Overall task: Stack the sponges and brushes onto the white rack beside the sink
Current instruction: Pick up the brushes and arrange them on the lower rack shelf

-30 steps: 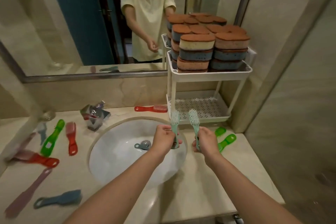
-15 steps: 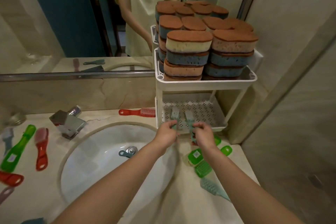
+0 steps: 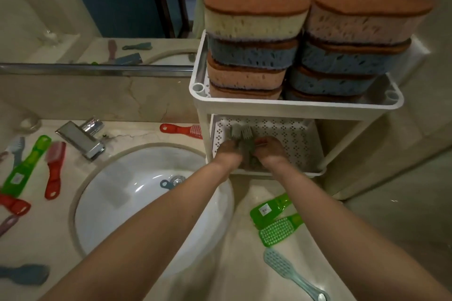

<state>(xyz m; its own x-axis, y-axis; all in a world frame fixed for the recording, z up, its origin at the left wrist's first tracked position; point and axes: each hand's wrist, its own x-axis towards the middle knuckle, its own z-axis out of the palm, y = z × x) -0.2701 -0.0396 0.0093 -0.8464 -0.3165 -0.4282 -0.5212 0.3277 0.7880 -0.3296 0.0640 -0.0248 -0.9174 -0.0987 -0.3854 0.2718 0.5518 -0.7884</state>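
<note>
Both hands reach into the lower tier of the white rack (image 3: 296,105). My left hand (image 3: 228,151) holds one teal brush (image 3: 235,132) by its handle, bristle head pointing away. Right beside it, my right hand (image 3: 269,150) holds a second teal brush (image 3: 247,134) the same way. The two brushes lie side by side just above the perforated lower shelf (image 3: 291,134). Stacked sponges (image 3: 254,19) with brown tops fill the rack's upper tier.
The white sink (image 3: 146,190) lies below my left arm, with a chrome tap (image 3: 80,139) behind it. Two green brushes (image 3: 274,208) and a teal one (image 3: 291,271) lie right of the sink. Red and green brushes (image 3: 53,166) lie left; a red one (image 3: 181,129) sits beside the rack.
Both hands moved forward from above the sink's edge into the rack's lower tier, carrying the two teal brushes. The brushes went from upright to lying nearly flat. The camera moved closer.
</note>
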